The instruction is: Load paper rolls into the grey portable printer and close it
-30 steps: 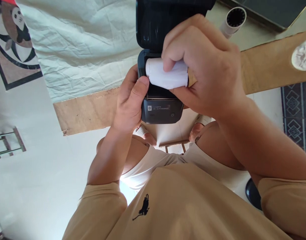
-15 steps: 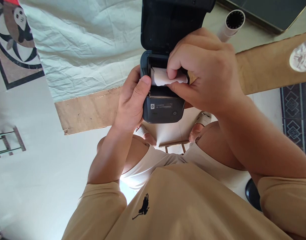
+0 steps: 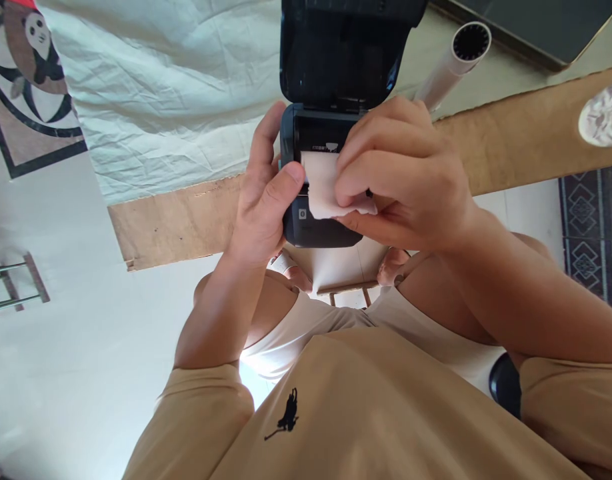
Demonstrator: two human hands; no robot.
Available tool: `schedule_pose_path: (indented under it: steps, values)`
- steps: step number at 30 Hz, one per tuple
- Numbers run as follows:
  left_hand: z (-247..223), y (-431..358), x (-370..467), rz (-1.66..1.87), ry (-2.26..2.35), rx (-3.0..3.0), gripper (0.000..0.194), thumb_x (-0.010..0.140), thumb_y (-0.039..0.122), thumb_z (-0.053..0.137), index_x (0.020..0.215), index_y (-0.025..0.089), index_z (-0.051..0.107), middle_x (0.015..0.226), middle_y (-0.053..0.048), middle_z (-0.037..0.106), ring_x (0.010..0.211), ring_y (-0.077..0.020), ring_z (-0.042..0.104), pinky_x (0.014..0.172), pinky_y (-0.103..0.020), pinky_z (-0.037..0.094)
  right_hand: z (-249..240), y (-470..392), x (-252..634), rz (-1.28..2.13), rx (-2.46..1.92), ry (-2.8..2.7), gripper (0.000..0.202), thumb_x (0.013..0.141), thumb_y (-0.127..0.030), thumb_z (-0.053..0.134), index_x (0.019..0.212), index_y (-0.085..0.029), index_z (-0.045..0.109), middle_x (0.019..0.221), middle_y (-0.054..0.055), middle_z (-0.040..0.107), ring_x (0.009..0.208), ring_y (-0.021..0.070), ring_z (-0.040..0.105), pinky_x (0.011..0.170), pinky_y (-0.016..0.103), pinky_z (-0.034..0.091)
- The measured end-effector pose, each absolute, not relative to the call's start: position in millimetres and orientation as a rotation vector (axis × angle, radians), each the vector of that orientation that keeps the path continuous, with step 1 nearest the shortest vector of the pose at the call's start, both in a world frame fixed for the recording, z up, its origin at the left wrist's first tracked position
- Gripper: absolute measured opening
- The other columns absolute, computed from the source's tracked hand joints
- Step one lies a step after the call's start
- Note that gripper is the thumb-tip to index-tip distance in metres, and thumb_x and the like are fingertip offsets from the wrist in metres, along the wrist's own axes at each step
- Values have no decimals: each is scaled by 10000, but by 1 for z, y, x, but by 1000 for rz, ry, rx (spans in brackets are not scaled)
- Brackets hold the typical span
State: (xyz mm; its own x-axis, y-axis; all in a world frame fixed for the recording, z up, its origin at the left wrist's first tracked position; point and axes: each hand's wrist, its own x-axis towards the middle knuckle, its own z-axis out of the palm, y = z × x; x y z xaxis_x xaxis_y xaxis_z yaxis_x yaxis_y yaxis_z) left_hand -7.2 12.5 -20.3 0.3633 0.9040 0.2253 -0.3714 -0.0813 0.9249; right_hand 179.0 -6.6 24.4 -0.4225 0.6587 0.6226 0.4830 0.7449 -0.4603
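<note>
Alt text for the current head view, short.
A bare left hand grips a small, rounded, dark plastic device with its black lid flipped open; the right hand pinches a white paper strip over the device's front. A white cylinder with a dark end stands beyond.

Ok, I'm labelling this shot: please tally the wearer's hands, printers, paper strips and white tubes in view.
Left hand and right hand: 2
Printer: 1
Paper strip: 1
White tube: 1
Total: 5
</note>
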Motion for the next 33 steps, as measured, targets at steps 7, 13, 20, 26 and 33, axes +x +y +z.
schedule_pose_path:
  steps: [7, 13, 20, 26, 33]
  values:
    - [-35, 20, -14, 1124, 566, 1306, 702, 694, 445, 791, 1331, 374, 503, 1219, -13, 658, 1080, -273, 638, 888, -406, 539, 22, -10, 180, 253, -860, -2156, 73, 814, -214, 611, 762, -250, 574, 882, -37, 655, 942, 179, 587, 799, 369, 391]
    - [-25, 15, -8, 1138, 596, 1301, 831, 604, 363, 839, 1335, 424, 449, 1113, -4, 625, 887, -204, 634, 699, -336, 519, 22, -7, 184, 272, -840, -2102, 186, 876, -414, 555, 798, -252, 606, 907, -10, 643, 924, 173, 579, 819, 393, 459]
    - [-17, 10, -5, 1106, 644, 1297, 856, 558, 279, 802, 1323, 451, 459, 1336, -4, 555, 1109, -281, 597, 764, -383, 540, 24, -3, 185, 49, -1128, -1688, 169, 843, -329, 484, 795, -184, 557, 895, 70, 552, 967, 163, 531, 867, 360, 462]
    - [-22, 12, -6, 1098, 656, 1356, 914, 530, 359, 795, 1350, 472, 407, 1356, -9, 531, 1107, -288, 599, 720, -377, 548, 25, -3, 181, 441, -1125, -1645, 175, 811, -343, 469, 920, -210, 439, 1090, 98, 521, 1317, 213, 452, 1142, 417, 389]
    - [-21, 8, -7, 1146, 701, 1348, 817, 580, 334, 799, 1311, 470, 461, 1190, 0, 569, 950, -195, 593, 723, -312, 515, 18, 4, 178, 490, -911, -1426, 160, 886, -360, 394, 808, -222, 380, 815, 21, 477, 768, 117, 562, 860, 343, 518]
